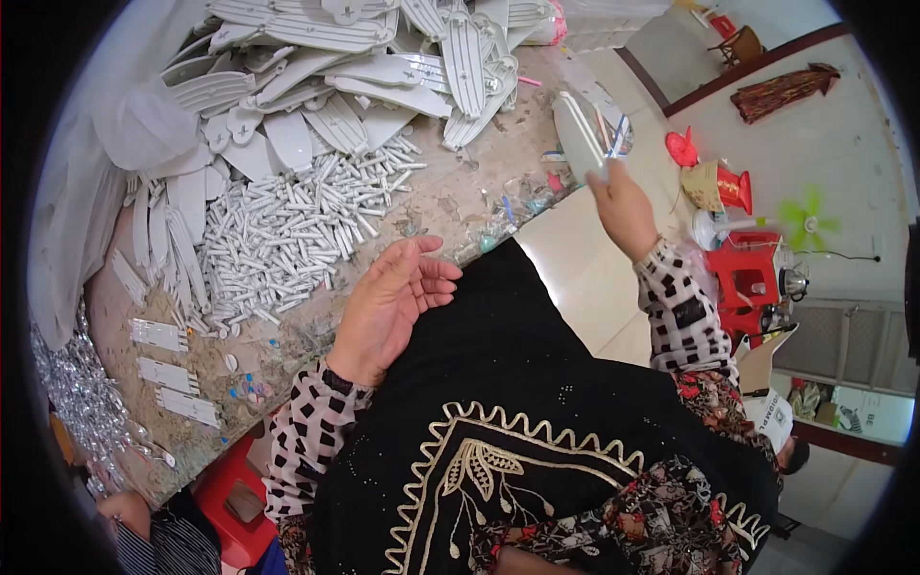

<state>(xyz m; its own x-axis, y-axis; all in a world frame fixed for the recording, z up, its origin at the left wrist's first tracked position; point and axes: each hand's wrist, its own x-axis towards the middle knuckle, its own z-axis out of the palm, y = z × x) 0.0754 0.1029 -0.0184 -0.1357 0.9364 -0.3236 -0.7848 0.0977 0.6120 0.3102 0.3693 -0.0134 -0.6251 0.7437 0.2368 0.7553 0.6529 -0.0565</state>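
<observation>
My right hand (625, 213) is raised past the table's right edge, its fingers closed on the lower end of a flat white plastic piece (577, 136) with a long, rounded outline. Thin blue and reddish strips show beside that piece; whether the hand holds them too I cannot tell. Nothing is in my left hand (395, 299), which is turned palm up at the table's near edge with fingers loosely curled and apart. Left of it lies a heap of small white plastic pegs (287, 235). Behind the pegs rises a pile of flat white ribbed plastic panels (335, 81).
Several white slotted plates (163, 374) lie at the left of the worn table (470, 177). Silvery shredded material (81, 407) borders them. A person's arm (129, 513) shows at lower left near a red stool (235, 522). Red stools (743, 268) and a green fan (810, 223) stand at right.
</observation>
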